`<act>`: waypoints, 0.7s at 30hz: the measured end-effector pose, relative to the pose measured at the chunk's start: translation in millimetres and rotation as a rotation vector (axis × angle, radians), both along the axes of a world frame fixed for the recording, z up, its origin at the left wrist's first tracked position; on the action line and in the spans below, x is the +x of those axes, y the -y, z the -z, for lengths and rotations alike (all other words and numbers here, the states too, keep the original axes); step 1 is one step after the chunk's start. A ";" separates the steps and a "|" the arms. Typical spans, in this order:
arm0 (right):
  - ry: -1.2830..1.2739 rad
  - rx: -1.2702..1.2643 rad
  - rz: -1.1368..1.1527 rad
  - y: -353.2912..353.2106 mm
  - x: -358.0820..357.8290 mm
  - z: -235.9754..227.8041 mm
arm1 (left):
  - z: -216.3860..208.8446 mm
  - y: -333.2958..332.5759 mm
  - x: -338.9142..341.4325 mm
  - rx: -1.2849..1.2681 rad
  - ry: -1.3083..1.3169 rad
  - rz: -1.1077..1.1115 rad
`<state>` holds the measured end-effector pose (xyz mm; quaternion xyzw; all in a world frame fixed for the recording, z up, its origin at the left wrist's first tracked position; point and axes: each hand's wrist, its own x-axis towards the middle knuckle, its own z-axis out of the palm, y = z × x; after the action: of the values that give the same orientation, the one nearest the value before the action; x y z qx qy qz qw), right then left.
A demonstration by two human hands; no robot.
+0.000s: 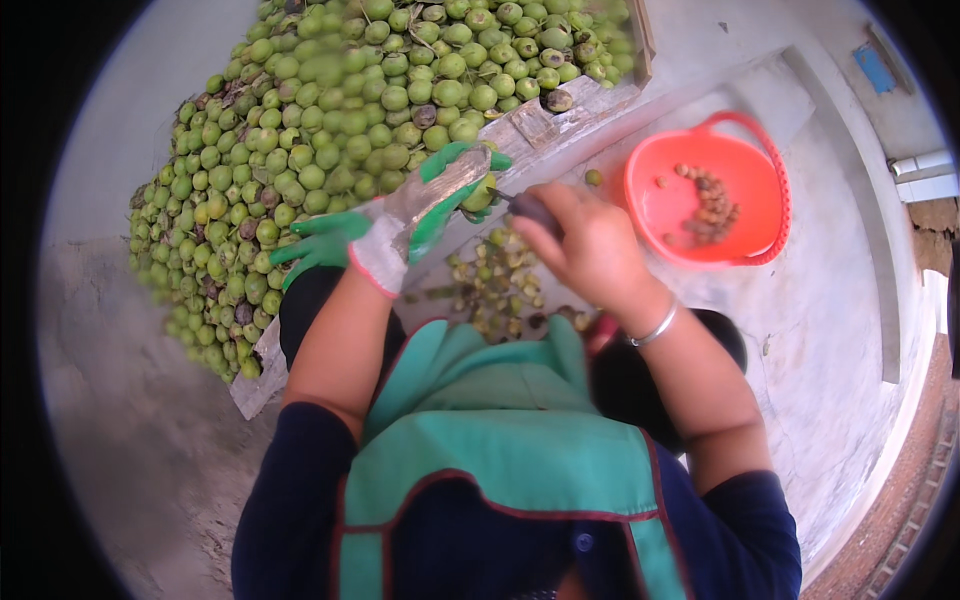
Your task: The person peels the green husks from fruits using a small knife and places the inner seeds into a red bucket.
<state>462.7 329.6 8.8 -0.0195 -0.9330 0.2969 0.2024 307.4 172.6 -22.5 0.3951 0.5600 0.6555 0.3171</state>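
Note:
My left hand (pixel 405 218), in a green and white work glove, grips a green walnut fruit (pixel 481 193) just above the wooden plank. My right hand (pixel 590 245), bare with a silver bangle on the wrist, holds a small knife with a dark handle (pixel 530 208); its blade touches the fruit. Under both hands lies a heap of cut green husk pieces (pixel 495 285) on the concrete.
A big pile of green walnut fruits (pixel 330 120) lies behind a wooden plank border (pixel 545 125). An orange plastic basket (pixel 665 205) with several brown shelled nuts stands to the right. One loose green fruit (pixel 594 177) lies near it. I wear a green apron (pixel 500 440).

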 end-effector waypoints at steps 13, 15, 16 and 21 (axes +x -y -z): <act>0.010 -0.049 0.018 2.9 -7.6 16.3 | 1.4 1.5 -5.8 -0.027 0.032 0.042; 0.049 -0.018 -0.001 8.1 -9.1 17.9 | 6.5 7.3 -8.4 -0.068 -0.150 -0.006; 0.068 -0.002 -0.010 10.7 -9.5 18.5 | 10.1 8.5 -7.0 -0.071 -0.218 -0.048; 0.155 -0.015 0.021 28.0 -8.7 23.3 | 39.7 19.4 -18.7 -0.149 -0.644 -0.118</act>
<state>454.0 301.6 -14.5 -0.0535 -0.9434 0.2993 0.1325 288.8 153.1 -62.2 0.5245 0.6997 0.4716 0.1135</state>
